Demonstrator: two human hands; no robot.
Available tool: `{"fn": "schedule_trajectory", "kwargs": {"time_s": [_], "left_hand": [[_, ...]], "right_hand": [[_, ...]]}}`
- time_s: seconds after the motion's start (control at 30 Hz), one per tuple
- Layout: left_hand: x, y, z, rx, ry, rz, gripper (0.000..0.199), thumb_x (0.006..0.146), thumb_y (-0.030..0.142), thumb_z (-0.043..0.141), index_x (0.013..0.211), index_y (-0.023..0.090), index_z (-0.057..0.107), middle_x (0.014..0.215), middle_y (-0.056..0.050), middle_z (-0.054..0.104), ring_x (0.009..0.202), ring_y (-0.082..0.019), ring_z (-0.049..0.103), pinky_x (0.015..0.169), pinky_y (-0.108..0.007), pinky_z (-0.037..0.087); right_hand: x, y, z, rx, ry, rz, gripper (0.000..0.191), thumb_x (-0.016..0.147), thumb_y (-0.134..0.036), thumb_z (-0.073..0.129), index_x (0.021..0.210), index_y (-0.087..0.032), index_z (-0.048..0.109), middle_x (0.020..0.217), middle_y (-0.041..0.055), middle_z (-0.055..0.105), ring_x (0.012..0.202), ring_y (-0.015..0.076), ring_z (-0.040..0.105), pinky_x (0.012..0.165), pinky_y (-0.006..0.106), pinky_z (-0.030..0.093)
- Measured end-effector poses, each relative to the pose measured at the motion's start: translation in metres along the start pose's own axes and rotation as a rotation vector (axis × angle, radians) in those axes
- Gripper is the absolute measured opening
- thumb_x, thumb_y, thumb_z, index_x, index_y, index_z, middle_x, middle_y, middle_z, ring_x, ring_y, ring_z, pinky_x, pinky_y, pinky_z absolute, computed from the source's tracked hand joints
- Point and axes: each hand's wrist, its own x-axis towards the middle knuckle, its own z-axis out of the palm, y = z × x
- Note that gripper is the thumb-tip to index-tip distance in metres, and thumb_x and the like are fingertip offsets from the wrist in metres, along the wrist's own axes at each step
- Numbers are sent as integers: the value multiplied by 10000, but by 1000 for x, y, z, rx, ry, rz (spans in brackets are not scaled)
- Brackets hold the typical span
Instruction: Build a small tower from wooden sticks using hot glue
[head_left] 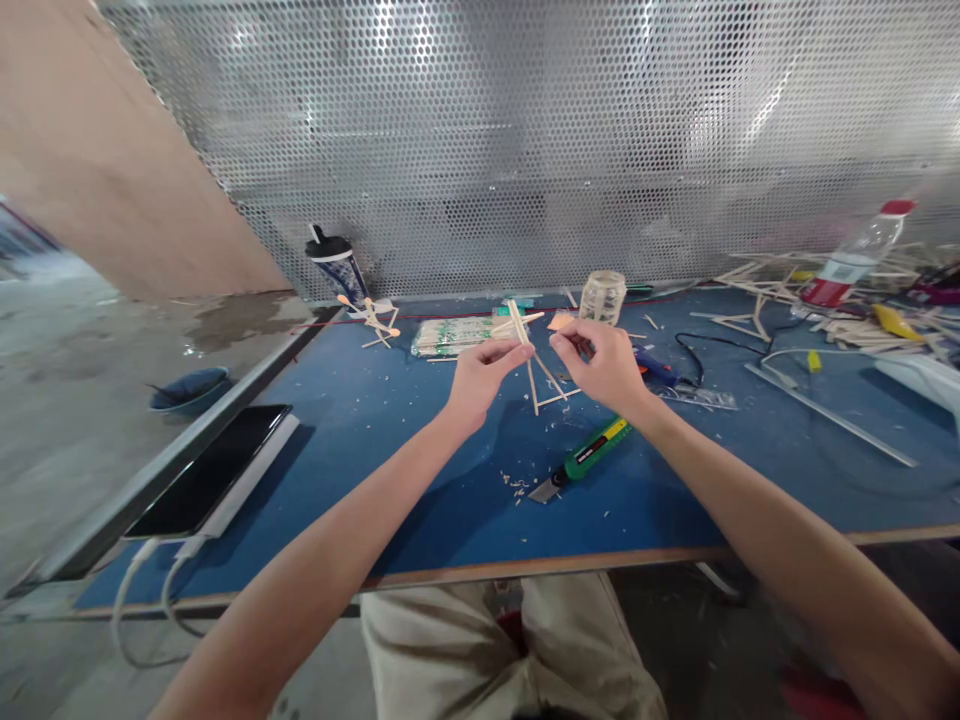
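Note:
My left hand (480,382) pinches a small frame of thin wooden sticks (519,322) between thumb and fingers. The frame stands tilted over the blue table, its lower sticks splaying out in a triangle. Close to its right side is my right hand (604,365), thumb and fingertips drawn together; whatever is between them is too small to make out. Below the hands lies a green utility knife (592,452) with its blade out, beside small wood shavings (517,488). A blue glue gun (657,370) is partly hidden behind my right hand.
Behind the hands are a packet of wooden sticks (454,338) and a glass jar (603,290). A stick model (379,322) and tumbler (337,265) stand back left. A phone (214,465) with cables lies left. Loose sticks (757,270) and a bottle (851,262) are right; perforated metal rises behind.

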Motion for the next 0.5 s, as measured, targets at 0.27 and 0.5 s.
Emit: {"fn": "schedule_trajectory", "kwargs": {"time_s": [0.27,0.5], "left_hand": [[-6,7,6,62,-42,39,204,752,398,792,869,232,804,839,-35,706,721,-142,549,664,-301,414],[-10,8,16,68,-62,19,190,744,397,799,847,237,803,840,-46,709,756,-160,585,685,-317,438]], "right_hand": [[3,-15,-1,313,-73,274,407,874,-505,598,691,-170,738,492,-27,431,484,91,318,449,276,217],[5,-19,-5,425,-94,326,291,799,-423,699,705,-156,768,497,-35,459,483,73,322,449,265,228]]}}
